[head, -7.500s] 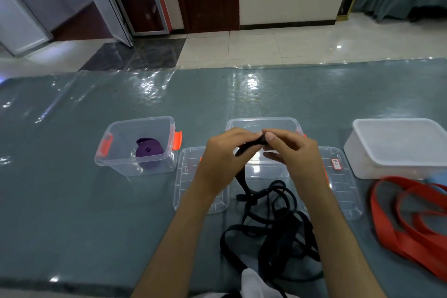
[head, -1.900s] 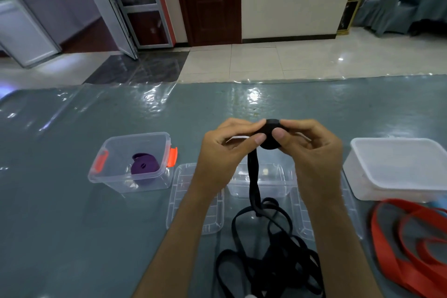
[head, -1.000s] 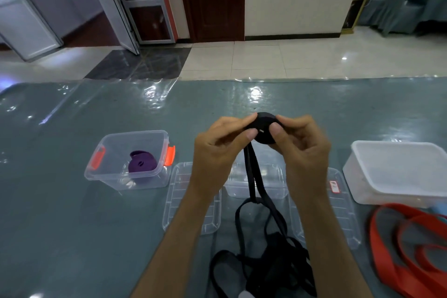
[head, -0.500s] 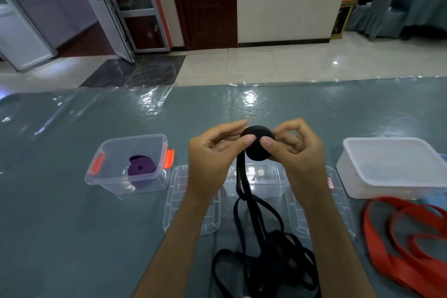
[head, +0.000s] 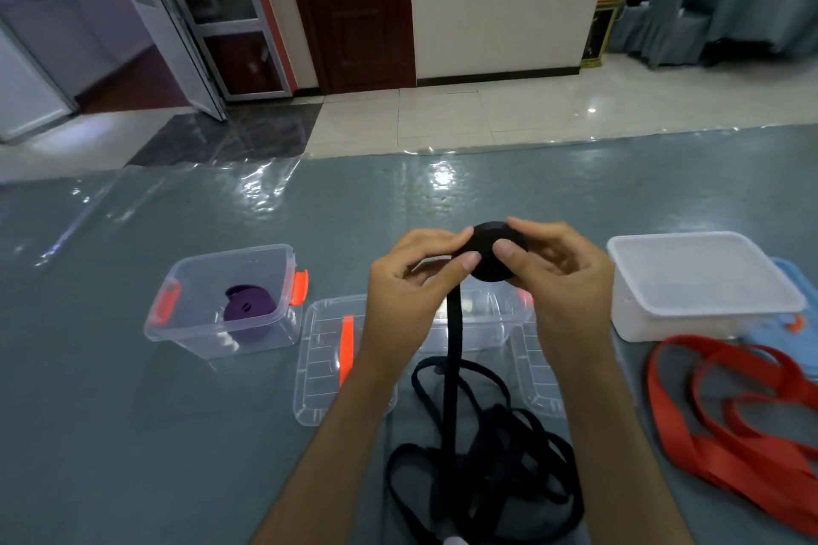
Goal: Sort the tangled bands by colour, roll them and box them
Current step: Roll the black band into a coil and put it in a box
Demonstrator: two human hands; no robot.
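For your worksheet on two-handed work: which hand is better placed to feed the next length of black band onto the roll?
Left. The left hand has its thumb on the band just below the roll; the right hand pinches the roll itself, so it probably does the turning.

On a table (head: 133, 434), a rolled band (head: 248, 312) sits in the leftmost open box (head: 230, 301), two lids (head: 325, 363) flank a middle box (head: 478, 318), a closed tub (head: 704, 283) stands right, and loose bands (head: 730, 434) lie before it.
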